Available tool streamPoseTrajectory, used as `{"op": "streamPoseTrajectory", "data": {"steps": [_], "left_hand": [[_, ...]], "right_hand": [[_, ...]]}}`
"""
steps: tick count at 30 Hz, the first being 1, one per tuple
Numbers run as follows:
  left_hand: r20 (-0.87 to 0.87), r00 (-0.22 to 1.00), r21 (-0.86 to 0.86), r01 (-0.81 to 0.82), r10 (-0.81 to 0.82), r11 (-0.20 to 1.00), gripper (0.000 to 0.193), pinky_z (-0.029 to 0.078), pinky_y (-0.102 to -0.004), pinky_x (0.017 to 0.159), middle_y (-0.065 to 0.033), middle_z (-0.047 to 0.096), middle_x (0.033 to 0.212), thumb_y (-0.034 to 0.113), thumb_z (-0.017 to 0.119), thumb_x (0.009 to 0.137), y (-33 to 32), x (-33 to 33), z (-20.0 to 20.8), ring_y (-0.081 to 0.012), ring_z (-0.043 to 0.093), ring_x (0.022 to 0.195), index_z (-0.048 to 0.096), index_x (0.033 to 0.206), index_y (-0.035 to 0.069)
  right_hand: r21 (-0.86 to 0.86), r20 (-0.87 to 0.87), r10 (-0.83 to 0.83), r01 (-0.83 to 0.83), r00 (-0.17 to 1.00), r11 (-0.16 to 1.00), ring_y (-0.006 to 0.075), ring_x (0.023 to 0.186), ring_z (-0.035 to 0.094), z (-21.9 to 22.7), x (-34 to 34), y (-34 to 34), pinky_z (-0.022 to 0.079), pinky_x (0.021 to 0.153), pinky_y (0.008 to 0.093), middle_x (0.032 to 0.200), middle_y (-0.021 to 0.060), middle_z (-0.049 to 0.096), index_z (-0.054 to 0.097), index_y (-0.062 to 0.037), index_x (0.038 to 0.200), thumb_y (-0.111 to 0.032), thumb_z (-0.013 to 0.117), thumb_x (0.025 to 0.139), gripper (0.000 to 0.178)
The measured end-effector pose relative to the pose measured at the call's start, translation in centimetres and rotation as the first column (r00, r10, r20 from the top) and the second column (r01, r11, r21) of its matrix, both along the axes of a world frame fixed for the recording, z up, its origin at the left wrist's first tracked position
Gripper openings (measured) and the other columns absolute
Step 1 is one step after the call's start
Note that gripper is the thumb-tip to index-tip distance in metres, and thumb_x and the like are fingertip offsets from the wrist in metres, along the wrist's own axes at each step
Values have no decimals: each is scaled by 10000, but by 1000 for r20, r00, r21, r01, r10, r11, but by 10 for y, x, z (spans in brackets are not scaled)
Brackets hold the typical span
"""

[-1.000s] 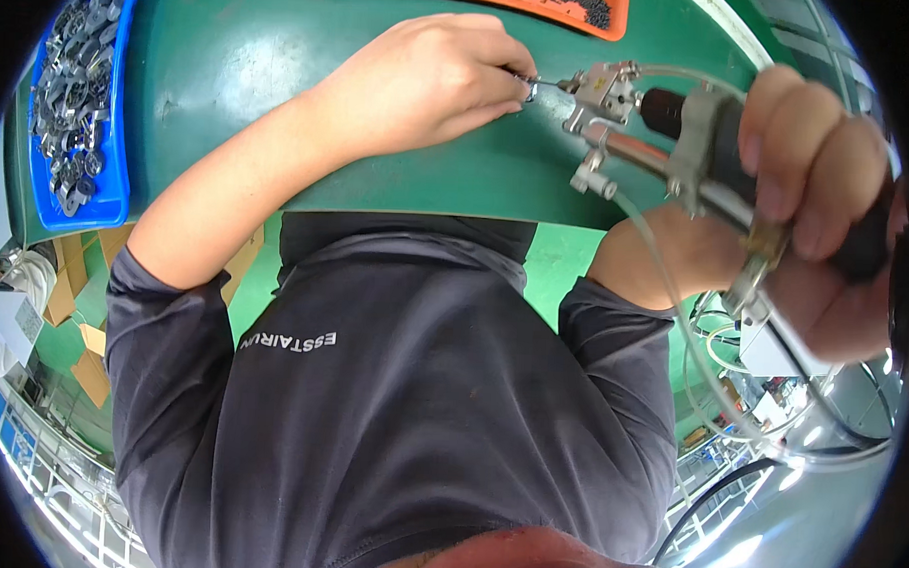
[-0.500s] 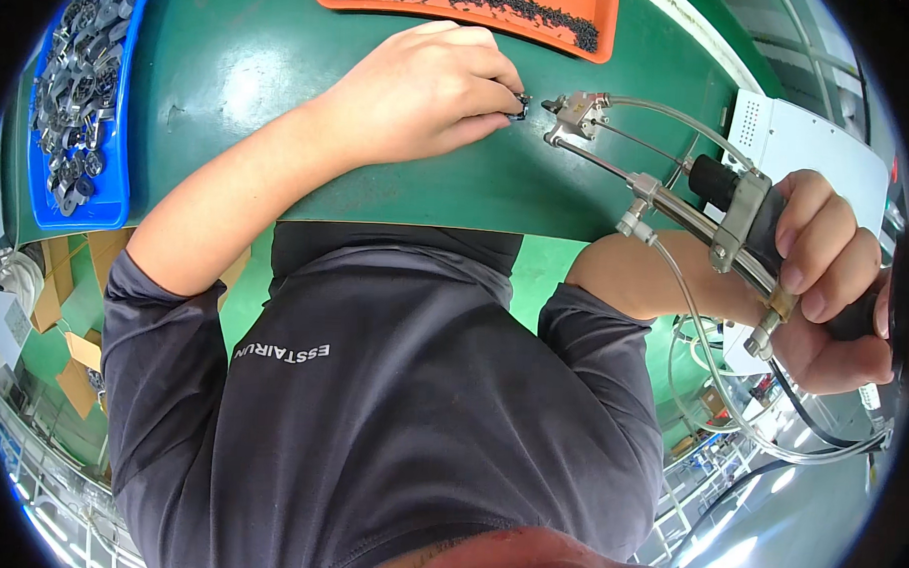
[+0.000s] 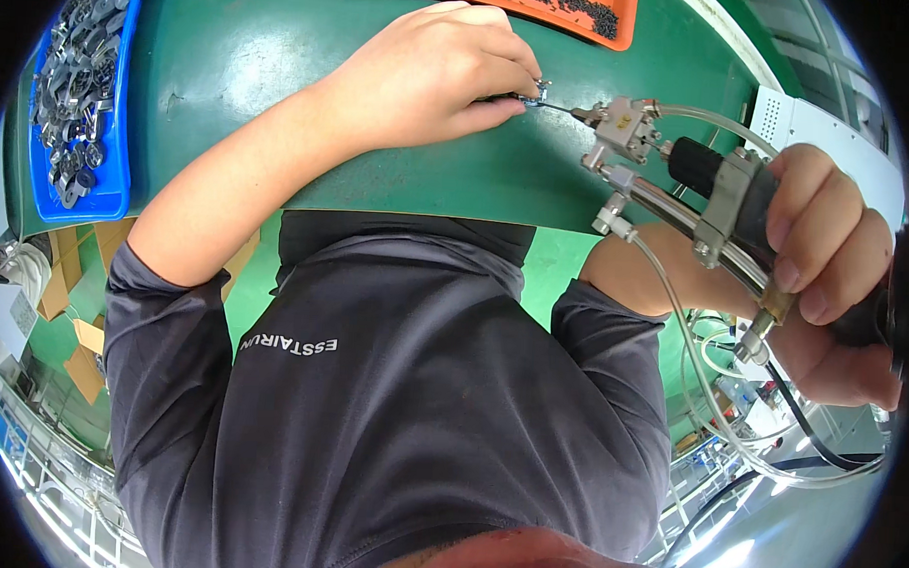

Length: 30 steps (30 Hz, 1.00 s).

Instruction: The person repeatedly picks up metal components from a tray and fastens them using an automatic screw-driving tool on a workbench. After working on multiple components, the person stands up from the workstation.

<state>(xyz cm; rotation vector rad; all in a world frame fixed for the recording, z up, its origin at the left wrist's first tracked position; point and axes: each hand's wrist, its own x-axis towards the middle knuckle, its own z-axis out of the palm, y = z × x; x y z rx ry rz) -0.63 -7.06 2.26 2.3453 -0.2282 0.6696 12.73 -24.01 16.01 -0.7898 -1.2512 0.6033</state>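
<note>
My left hand [image 3: 457, 74] is closed in a pinch above the green table, gripping a small dark part [image 3: 534, 99] with shiny bits; the fingers hide most of it. My right hand [image 3: 826, 242] wraps round the dark body of a powered screwdriver [image 3: 692, 207] with a metal head and hoses. From the tool's nose [image 3: 588, 116] a thin rod reaches left to the small part, its tip at the part's edge. The tool tilts down to the right toward my right palm.
A blue tray [image 3: 127, 122] heaped with dark and metallic parts stands on the table's left. At the far edge lies an orange tray [image 3: 626, 30] of tiny black pieces. A white box [image 3: 825, 137] is at far right. Clear hoses [image 3: 674, 302] loop below the tool.
The tool's head has shifted right, and the thin rod now shows between nose and part. My left hand, with the part, has moved slightly right and away from me.
</note>
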Motion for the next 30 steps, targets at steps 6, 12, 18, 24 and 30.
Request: {"op": "streamPoseTrajectory", "data": {"steps": [6,12,18,24,30], "left_hand": [[13,1000,9,9,-9,1000,171,550,-388,828,-41,748,1045,86,798,799,-3,1,1,-241,665,920,749,956,39],[12,1000,13,-1,1,1000,173,552,-392,822,-44,748,1045,90,800,796,-2,0,1,-243,663,911,748,952,38],[8,1000,39,-6,5,999,172,557,-393,816,-46,752,1027,94,802,793,0,3,4,-248,668,894,747,945,35],[-49,999,41,-8,10,999,139,555,-392,779,-38,755,1000,137,775,817,-3,2,0,-244,677,870,764,938,71],[-21,999,61,-30,31,998,141,545,-373,826,-10,735,1010,154,766,821,-6,-13,16,-223,660,918,767,944,85]], "right_hand": [[-104,28,3,0,1000,995,151,645,527,-4,9,1,396,669,335,736,-21,547,526,-186,1066,-445,604,1018,275],[-204,47,43,-33,998,978,151,642,527,7,25,-11,401,660,339,733,-20,545,503,-181,1054,-419,603,1024,259],[-286,45,94,-77,995,955,152,639,528,2,27,0,406,652,342,730,-20,542,481,-177,1042,-392,603,1030,247],[-196,61,190,-175,980,965,153,584,512,18,25,19,408,616,340,685,-15,527,471,-154,1035,-344,597,1029,228],[31,11,3,-3,1000,1000,160,551,503,15,18,1,388,560,342,648,4,511,482,-108,1085,-333,595,1017,261]]}}
